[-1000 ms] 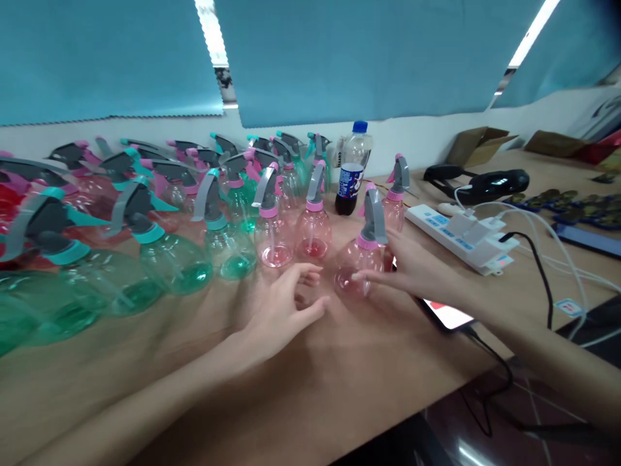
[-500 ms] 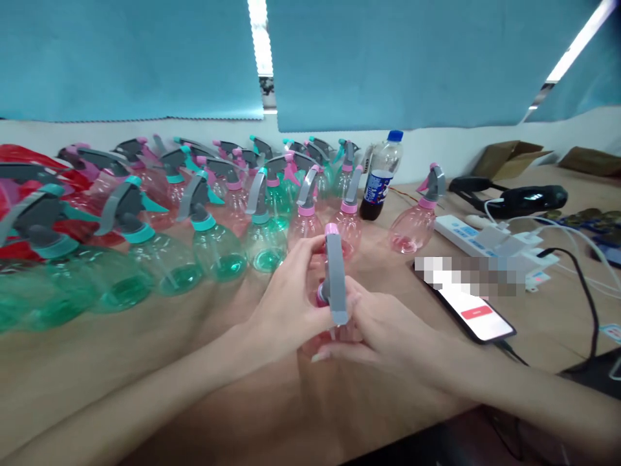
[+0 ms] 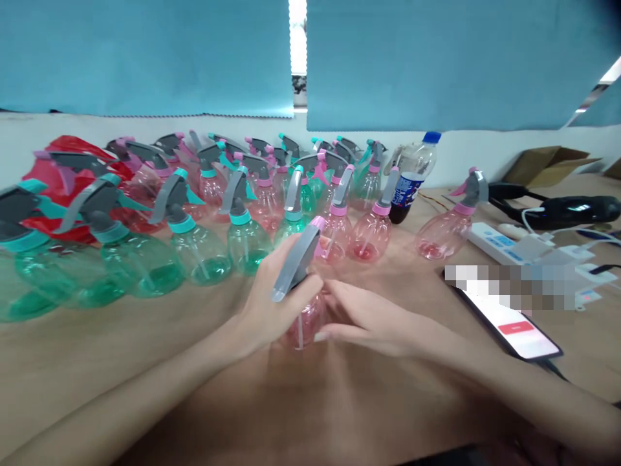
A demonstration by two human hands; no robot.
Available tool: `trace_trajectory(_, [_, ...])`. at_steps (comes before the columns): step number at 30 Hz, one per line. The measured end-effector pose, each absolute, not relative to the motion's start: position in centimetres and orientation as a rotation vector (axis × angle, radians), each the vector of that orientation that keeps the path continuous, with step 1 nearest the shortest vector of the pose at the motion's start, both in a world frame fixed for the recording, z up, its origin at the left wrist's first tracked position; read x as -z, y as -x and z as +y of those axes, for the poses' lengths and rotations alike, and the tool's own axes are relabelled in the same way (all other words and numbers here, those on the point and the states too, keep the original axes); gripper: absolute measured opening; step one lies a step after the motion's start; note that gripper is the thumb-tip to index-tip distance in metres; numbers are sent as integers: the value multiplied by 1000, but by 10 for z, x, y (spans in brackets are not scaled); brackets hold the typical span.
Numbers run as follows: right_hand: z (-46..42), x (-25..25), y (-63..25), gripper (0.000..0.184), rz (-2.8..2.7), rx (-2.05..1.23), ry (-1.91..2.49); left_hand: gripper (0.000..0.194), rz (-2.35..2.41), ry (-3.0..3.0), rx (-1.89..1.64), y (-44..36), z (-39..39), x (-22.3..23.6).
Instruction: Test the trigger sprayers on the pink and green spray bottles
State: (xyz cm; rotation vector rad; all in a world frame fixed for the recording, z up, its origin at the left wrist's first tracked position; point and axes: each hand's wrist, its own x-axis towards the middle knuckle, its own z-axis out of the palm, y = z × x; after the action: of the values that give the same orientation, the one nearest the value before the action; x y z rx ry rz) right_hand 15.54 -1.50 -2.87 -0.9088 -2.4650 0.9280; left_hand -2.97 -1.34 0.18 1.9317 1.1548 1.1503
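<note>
In front of me on the table is a pink transparent spray bottle (image 3: 305,320) with a grey and pink trigger head. My left hand (image 3: 279,288) is wrapped around its neck, just below the head. From the right, my right hand (image 3: 369,317) grips the lower body, thumb in front and the other fingers partly hidden behind. Right behind them stand two more pink spray bottles (image 3: 371,236). A row of green spray bottles (image 3: 204,252) stretches off to the left.
Many pink and green spray bottles fill the back left, near a red plastic bag (image 3: 72,152). A cola bottle (image 3: 412,178) stands by the wall. Another pink spray bottle (image 3: 444,230), a phone (image 3: 504,317), a power strip (image 3: 499,243) and cables lie to the right.
The pink spray bottle moved from the right to in front of me, between both hands. My left hand closed on its neck. The head now tilts leftward, and the view has shifted left.
</note>
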Motion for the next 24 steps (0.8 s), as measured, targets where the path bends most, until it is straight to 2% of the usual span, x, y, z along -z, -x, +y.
trace_trajectory(2, [-8, 44, -167, 68, -2501, -766, 988, 11, 1145, -1950, -1162, 31, -12, -3])
trace_trajectory(8, [3, 86, -188, 80, -2621, -564, 1005, 11, 1162, -1979, -1139, 31, -11, -5])
trace_trajectory(12, [4, 91, -189, 81, -2599, -569, 991, 4, 1153, -1965, -1131, 31, -14, -9])
trace_trajectory(24, [2, 91, -187, 79, -2582, -607, 1019, 9, 1121, -2029, -1122, 32, -7, -11])
